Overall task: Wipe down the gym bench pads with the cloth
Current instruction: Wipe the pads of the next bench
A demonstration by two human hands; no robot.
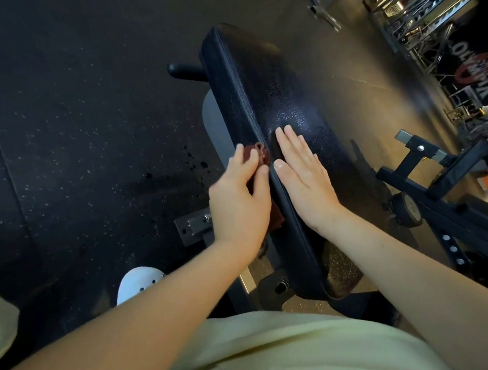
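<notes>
Bench pad (272, 89): long, black, pebble-textured vinyl with a stitched seam along its upper left edge. It sits on a grey metal frame (212, 119) over the dark speckled rubber floor (63, 118) and runs away from the person, straight ahead of them.

Left grip (239, 205), the person's left hand: fingers and thumb are wrapped around a bunched dark-red cloth (258, 155), pressing it against the pad's left side wall about midway along its length. More cloth hangs out below the palm.

Right grip (302, 175), the right hand: fully open, fingers straight and together, palm flat on the pad's top face. It holds nothing and appears to steady the pad.

Progress (judgement): mid-task, working the left side wall. The top face has a pale sheen just beyond the right fingertips; whether that is damp film or lamp glare cannot be told, so it is unconfirmed whether the top is done. Likely remaining: the far stretch of the side wall, the far end and the right side.

Dark drops (197, 163) mark the floor beside the frame.
</notes>
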